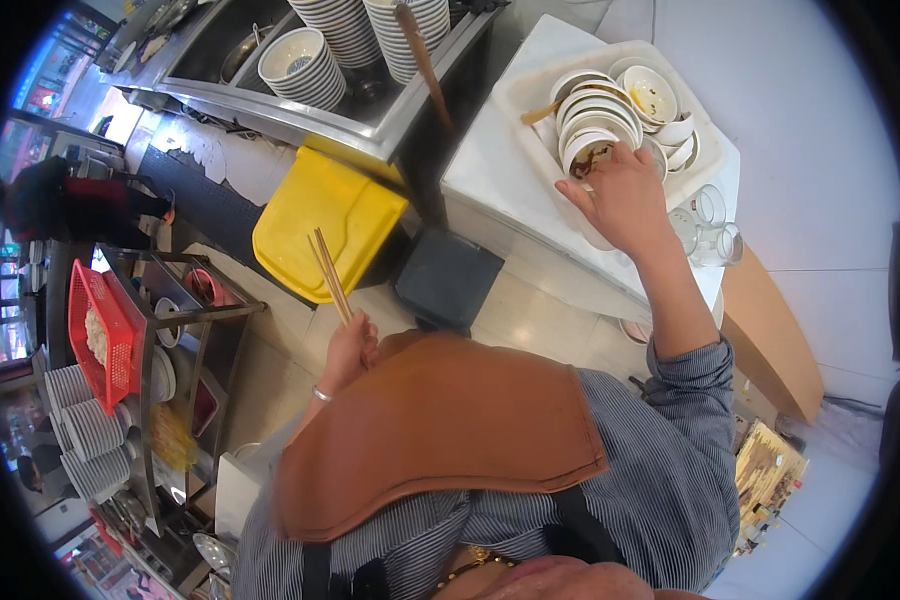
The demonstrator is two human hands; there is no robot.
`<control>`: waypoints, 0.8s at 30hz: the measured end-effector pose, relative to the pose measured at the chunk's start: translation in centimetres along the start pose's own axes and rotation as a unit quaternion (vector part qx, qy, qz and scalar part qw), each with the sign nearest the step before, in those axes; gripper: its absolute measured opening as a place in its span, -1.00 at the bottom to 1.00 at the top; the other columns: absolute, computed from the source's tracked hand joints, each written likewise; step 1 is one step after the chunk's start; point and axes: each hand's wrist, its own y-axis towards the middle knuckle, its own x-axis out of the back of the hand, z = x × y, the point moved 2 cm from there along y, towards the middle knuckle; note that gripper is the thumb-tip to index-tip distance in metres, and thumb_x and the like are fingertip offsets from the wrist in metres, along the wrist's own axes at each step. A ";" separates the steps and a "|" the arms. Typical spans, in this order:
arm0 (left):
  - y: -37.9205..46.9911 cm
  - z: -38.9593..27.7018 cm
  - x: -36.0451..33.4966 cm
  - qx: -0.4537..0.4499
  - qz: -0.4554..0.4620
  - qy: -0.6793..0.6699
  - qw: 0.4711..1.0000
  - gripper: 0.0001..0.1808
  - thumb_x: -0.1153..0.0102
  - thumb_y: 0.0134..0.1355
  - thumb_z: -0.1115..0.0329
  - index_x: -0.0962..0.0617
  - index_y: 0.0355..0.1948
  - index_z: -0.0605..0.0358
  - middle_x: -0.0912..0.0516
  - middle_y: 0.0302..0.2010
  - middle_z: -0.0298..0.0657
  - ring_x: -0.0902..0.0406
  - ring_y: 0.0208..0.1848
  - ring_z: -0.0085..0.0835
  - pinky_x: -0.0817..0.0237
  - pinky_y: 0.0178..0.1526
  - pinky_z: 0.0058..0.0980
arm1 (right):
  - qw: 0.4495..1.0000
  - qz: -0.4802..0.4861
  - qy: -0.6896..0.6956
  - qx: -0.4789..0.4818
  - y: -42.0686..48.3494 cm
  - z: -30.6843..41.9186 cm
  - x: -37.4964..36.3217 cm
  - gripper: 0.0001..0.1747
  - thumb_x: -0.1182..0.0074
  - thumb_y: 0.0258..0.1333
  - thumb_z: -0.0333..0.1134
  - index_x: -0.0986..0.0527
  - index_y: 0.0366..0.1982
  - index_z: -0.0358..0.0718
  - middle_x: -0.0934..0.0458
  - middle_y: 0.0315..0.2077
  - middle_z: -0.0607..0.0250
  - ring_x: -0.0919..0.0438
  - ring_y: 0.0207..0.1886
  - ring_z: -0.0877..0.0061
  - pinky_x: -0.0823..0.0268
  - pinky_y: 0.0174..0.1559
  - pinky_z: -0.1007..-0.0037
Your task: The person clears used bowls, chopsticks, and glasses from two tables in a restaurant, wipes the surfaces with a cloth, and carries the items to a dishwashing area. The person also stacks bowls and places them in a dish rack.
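Several wooden chopsticks [330, 274] stick up from my left hand [352, 345], which is closed around their lower ends in front of my brown apron [450, 427]. My right hand [624, 199] reaches over a white plastic tub [709, 154] of used dishes. Its fingers are at the nearest bowl [591, 154], which has dark food scraps inside, and the thumb is spread to the left. Whether the fingers grip the rim is hidden. Behind that bowl, more white bowls [598, 109] lean in a row. A wooden spoon [541, 112] lies at their left.
Drinking glasses [709, 225] stand by the tub on a white surface [487, 161]. A yellow-lidded bin [322, 217] and a dark bin [450, 274] are below. Bowl stacks [300, 67] fill a steel sink counter [379, 139]. Left is a metal rack [150, 375]; farther off, a person [82, 191].
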 end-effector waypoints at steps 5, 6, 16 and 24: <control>0.9 -0.2 0.7 0.014 -0.015 0.030 0.999 -0.78 -0.04 0.42 0.11 -0.40 -0.24 -0.02 -0.49 -0.49 -0.36 -0.17 -0.68 -0.63 -0.05 -0.62 -0.60 | 0.998 0.035 -0.045 0.018 1.5 1.4 0.2 -0.28 0.00 0.19 0.25 -0.69 -0.49 -0.33 -0.64 -0.50 0.24 -0.46 -0.10 0.39 -0.21 0.02 0.32; 1.0 -0.3 0.8 0.012 -0.015 0.039 0.999 -0.79 -0.04 0.41 0.12 -0.40 -0.22 -0.02 -0.49 -0.48 -0.36 -0.18 -0.68 -0.62 -0.06 -0.62 -0.57 | 0.997 0.055 -0.058 0.011 1.5 1.7 0.0 -0.28 0.01 0.19 0.26 -0.68 -0.47 -0.34 -0.65 -0.48 0.23 -0.45 -0.09 0.38 -0.21 0.02 0.31; 3.3 1.5 4.9 0.065 -0.030 0.061 0.996 -0.81 -0.07 0.36 0.18 -0.40 -0.18 0.02 -0.47 -0.51 -0.33 -0.21 -0.70 -0.59 -0.02 -0.65 -0.55 | 0.995 -0.101 0.013 0.010 -2.3 6.1 2.7 -0.65 -0.28 0.06 -0.17 -0.59 -0.24 -0.31 -0.64 -0.32 0.19 -0.49 -0.16 0.26 -0.21 -0.03 0.24; 14.7 14.0 5.3 0.312 0.034 -0.026 0.949 -0.74 0.02 0.44 0.22 -0.40 -0.30 0.21 -0.51 -0.50 -0.22 -0.44 -0.58 -0.44 -0.36 -0.55 -0.51 | 0.887 0.064 0.455 0.036 -7.4 10.1 -2.6 -0.84 -0.21 0.07 -0.52 -0.62 -0.25 -0.29 -0.64 -0.37 0.20 -0.53 -0.28 0.30 -0.33 -0.19 0.34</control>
